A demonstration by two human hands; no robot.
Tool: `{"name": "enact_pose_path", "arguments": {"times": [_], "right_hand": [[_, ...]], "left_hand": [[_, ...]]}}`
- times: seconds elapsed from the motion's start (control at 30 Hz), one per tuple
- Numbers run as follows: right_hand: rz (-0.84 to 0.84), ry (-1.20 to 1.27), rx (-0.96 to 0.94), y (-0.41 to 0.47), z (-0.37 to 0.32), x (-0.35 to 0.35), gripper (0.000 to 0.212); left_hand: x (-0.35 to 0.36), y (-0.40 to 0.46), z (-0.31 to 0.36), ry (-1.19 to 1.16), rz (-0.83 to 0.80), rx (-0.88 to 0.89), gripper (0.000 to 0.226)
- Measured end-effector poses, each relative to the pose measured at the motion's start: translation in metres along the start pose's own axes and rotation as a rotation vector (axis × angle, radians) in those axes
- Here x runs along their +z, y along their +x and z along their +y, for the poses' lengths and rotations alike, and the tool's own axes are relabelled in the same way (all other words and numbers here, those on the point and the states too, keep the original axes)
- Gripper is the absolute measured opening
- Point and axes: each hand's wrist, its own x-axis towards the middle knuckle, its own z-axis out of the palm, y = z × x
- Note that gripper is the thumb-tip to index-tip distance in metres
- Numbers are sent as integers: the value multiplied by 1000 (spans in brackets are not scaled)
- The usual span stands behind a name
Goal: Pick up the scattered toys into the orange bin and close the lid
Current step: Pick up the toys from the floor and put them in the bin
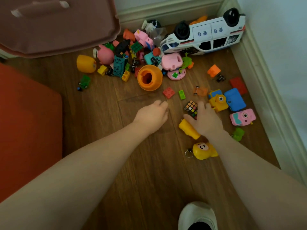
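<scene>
Where the brown wood-plank floor [146, 163] runs into a room corner at the upper right of the frame, white baseboard [259, 68] lines both walls and hems in a heap of toys. An overturned white toy van [207, 36] lies wheels-up against that corner, with pink figures, blocks and a small puzzle cube piled just left of it. An orange-and-yellow cup-shaped toy [149, 77] sits at the front of the heap, and a yellow egg-shaped shell [86, 63] lies apart to its left. At the upper left a dusky pink lid [54, 25] with a handle tilts over the floor; the orange bin [28, 127] fills the left edge of the frame.

Both bare arms reach forward from the bottom of the frame. The left hand [153, 114] is released, fingers loosely bent over bare planks just below a red block [169, 92] and touching nothing. The right hand [206, 120] is spread, fingers extended over a multicolour cube [191, 107] and its palm over a yellow toy [188, 128]; I cannot tell whether it grips either. A yellow camera toy [217, 101], a blue block [235, 99] and a pink camera toy [242, 117] lie just right of it, near the right-hand baseboard. A yellow keychain figure [203, 151] lies below the wrist.

Open floor stretches from the heap down to a white slipper [197, 216] at the bottom edge.
</scene>
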Motion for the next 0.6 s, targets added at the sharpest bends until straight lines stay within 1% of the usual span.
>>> {"name": "enact_pose_path", "arguments": {"times": [0.07, 0.13, 0.2, 0.27, 0.37, 0.43, 0.47, 0.53, 0.6], "right_hand": [[9, 68, 18, -2, -4, 7, 57], [-7, 118, 28, -4, -6, 9, 62], [-37, 55, -29, -6, -6, 6, 67], [-36, -36, -100, -7, -6, 2, 67], [-25, -94, -151, -6, -9, 1, 58], [-18, -74, -159, -5, -12, -1, 47], [-23, -55, -158, -4, -12, -3, 44], [-40, 26, -129, -2, -10, -6, 41], [-42, 220, -56, -3, -6, -8, 41]], "left_hand": [[-1, 16, 11, 53, 6, 1, 31], [-3, 32, 18, 119, -4, -5, 46], [-5, 46, 19, 190, 9, -8, 63], [-6, 58, 18, 284, 21, 2, 71], [-4, 70, 18, 469, -9, 89, 72], [-1, 74, 16, 599, -33, 180, 68], [0, 75, 15, 626, -38, 208, 66], [2, 76, 12, 631, -53, 210, 65], [5, 77, 12, 605, -66, 188, 62]]}}
